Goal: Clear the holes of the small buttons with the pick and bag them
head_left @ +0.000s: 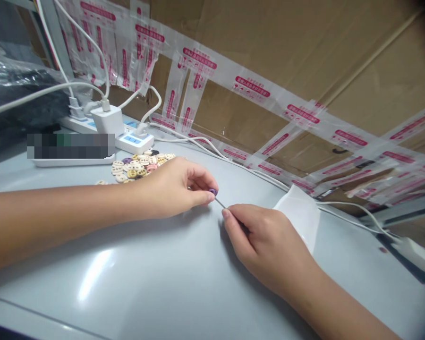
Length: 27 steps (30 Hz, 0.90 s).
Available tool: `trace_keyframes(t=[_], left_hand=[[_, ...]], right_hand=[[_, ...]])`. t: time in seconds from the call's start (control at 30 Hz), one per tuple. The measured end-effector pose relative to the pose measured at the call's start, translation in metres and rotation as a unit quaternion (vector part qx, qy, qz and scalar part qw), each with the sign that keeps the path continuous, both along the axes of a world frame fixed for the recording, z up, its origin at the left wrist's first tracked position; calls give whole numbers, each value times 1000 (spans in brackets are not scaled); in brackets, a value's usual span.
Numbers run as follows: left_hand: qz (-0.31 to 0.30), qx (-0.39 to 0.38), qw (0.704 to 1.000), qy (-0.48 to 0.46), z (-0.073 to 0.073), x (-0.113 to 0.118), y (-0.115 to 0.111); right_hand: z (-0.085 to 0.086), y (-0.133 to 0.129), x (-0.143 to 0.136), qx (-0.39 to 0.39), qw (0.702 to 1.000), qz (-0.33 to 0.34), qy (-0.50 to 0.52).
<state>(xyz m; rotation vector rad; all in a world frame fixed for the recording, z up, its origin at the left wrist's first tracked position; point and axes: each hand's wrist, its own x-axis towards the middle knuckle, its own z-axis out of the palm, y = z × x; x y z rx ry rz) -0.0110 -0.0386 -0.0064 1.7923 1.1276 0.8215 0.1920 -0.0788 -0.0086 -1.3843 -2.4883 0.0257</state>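
Between the thumb and fingertips of my left hand is a small purple bead. My right hand pinches a thin, straight dark strand, a cord or a wire, whose far end meets the bead. Whether the strand passes through the bead's hole is hidden by the fingers. Behind my left wrist lies a pile of skull-shaped beads, mostly cream, with some yellow, pink, purple and black ones. Part of the pile is covered by my left hand and forearm.
A white power strip with a plugged-in charger and white cables stands at the back left. Near it lies a phone-like object, partly blurred out. White paper lies beyond my right hand. Taped cardboard borders the grey table.
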Motion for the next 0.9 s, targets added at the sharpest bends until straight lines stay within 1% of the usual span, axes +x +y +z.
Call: trace_keyframes(t=[0.13, 0.23, 0.37, 0.5, 0.6, 0.77, 0.9], left_hand=[[32, 62, 997, 26, -2, 4, -2], [40, 102, 993, 46, -1, 5, -5], [50, 126, 988, 73, 0, 6, -10], [56, 145, 984, 86, -2, 7, -10], [65, 139, 984, 87, -3, 7, -9], [78, 109, 987, 86, -1, 8, -9], [87, 80, 990, 75, -2, 8, -7]], right_hand=[[-4, -3, -1, 69, 997, -8, -44], [-7, -5, -2, 136, 987, -8, -86], [-9, -7, -6, 216, 968, -2, -129], [-11, -8, -8, 254, 955, 1, -155], [-12, -10, -9, 267, 948, 1, -175], [-13, -12, -12, 297, 933, 5, -205], [-14, -11, -14, 296, 936, -6, -192]])
